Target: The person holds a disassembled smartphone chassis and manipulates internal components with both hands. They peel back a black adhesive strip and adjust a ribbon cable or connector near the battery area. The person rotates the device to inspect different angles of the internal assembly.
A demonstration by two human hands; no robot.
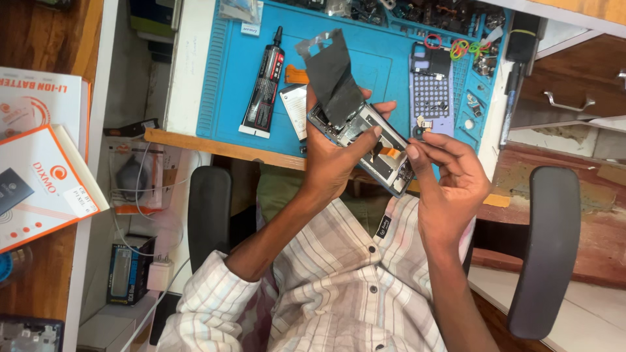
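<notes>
- The left hand [336,153] is wrapped around an opened phone [365,146], fingers curled over its far edge and thumb pressed on the near side, holding it up above the lap, just short of the bench edge.
- A dark grey sheet [334,75] stands up off the top end of the phone, peeled back and flapping over the blue mat [228,72].
- The right hand [450,179] is in at the phone's lower end, thumb and forefinger pinched together at the corner; whatever is between them is too small to make out.
- An orange flex strip [390,152] shows inside the open body, just beside those pinched fingertips.
- On the mat, left of the phone, a black glue tube [264,85] lies with its nozzle pointing away from the person.
- Further right on the mat rests a purple phone frame [432,91], with coloured rubber bands [468,47] near it.
- White boxes [42,163] sit stacked on the wooden table at far left.
- Black chair armrests [210,215] flank the checked shirt [339,280].
</notes>
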